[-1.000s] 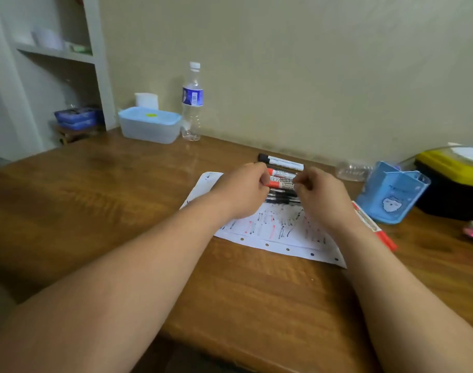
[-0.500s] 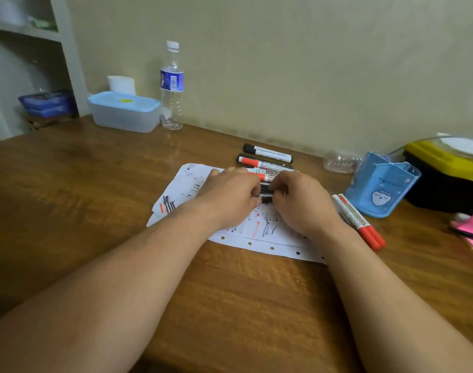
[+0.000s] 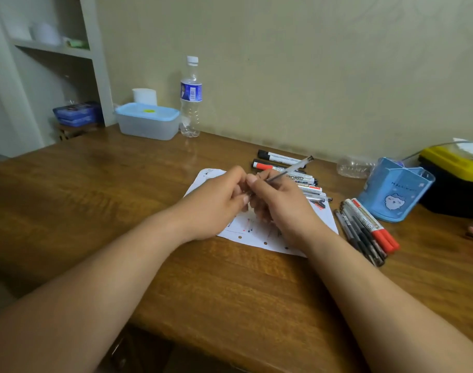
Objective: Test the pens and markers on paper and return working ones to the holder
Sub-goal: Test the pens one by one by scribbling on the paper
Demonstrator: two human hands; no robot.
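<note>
We log: right hand (image 3: 278,208) grips pen (image 3: 291,169) over paper (image 3: 252,236); left hand (image 3: 216,205) curled at its tip, grip unclear to us. Risk: cap jerks free, tip smears fingers.

A clear pen (image 3: 291,169) slants above the scribbled white paper (image 3: 256,236). Markers (image 3: 279,158) lie in a row behind it, and loose pens (image 3: 363,230) lie beside the upright blue holder (image 3: 394,189).
</note>
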